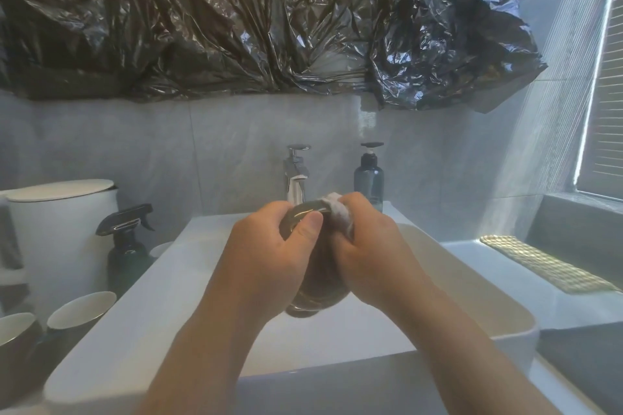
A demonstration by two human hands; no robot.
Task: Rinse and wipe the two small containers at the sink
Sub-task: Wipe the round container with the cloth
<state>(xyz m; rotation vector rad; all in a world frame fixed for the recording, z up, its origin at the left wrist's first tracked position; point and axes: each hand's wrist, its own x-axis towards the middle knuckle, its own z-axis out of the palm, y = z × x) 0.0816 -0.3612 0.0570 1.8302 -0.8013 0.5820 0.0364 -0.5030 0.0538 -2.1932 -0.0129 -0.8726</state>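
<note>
Over the white sink (161, 283) I hold a small dark container (303, 217) between both hands, just below the chrome tap (296, 175). My left hand (269, 253) grips its side, thumb across the front. My right hand (371, 246) presses a pale cloth (337, 209) against its rim. Two more small dark cups with white insides, one (81, 313) and another (17, 333), stand on the counter at the lower left. No water is seen running from the tap.
A dark spray bottle (126, 246) and a white lidded bin (57, 229) stand left of the sink. A blue pump bottle (369, 178) sits behind the basin. A woven mat (546, 263) lies on the right ledge. Black plastic sheeting (269, 20) covers the wall above.
</note>
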